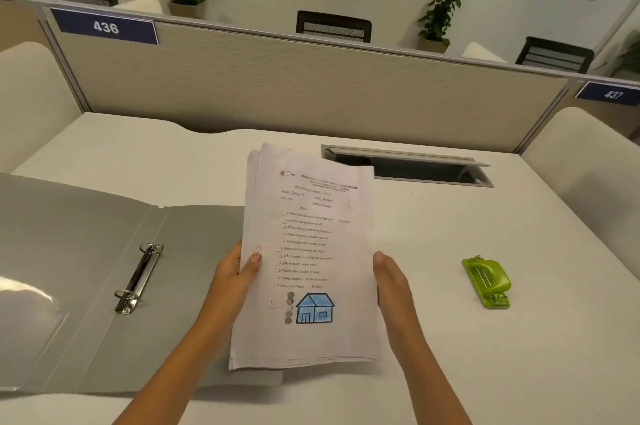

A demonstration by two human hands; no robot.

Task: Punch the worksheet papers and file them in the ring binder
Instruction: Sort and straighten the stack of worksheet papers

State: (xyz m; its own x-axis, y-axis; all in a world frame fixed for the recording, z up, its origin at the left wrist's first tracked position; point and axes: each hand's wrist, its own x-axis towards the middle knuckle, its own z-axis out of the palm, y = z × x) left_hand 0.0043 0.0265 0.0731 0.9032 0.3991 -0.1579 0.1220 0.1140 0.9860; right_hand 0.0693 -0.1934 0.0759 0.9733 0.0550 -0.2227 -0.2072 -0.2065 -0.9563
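**A:** Place of the worksheet papers [311, 234]?

**B:** Held up above the tabletop [450, 355], near the middle, a little tilted. Near left corner over the right cover of the ring binder [86, 251]. On the top sheet, printed questions and a blue house drawing.

**A:** And the left hand [235, 272]?

**B:** Grip closed on the left edge of the stack, thumb on top of the sheet, other fingers hidden under.

**A:** The right hand [391, 282]?

**B:** Laid straight against the right edge of the stack. Grip wide, pinching nothing.

**A:** State of the binder?

**B:** Lying open and flat at the left, grey, with two metal rings [138, 277] just right of the spine fold.

**A:** Anything at the right?

**B:** A green hole punch [487, 281], resting on the tabletop, well apart from the papers and from both hands. Farther back, a cable opening [405, 165] with its lid raised, then a beige partition [311, 85] with the number 436.
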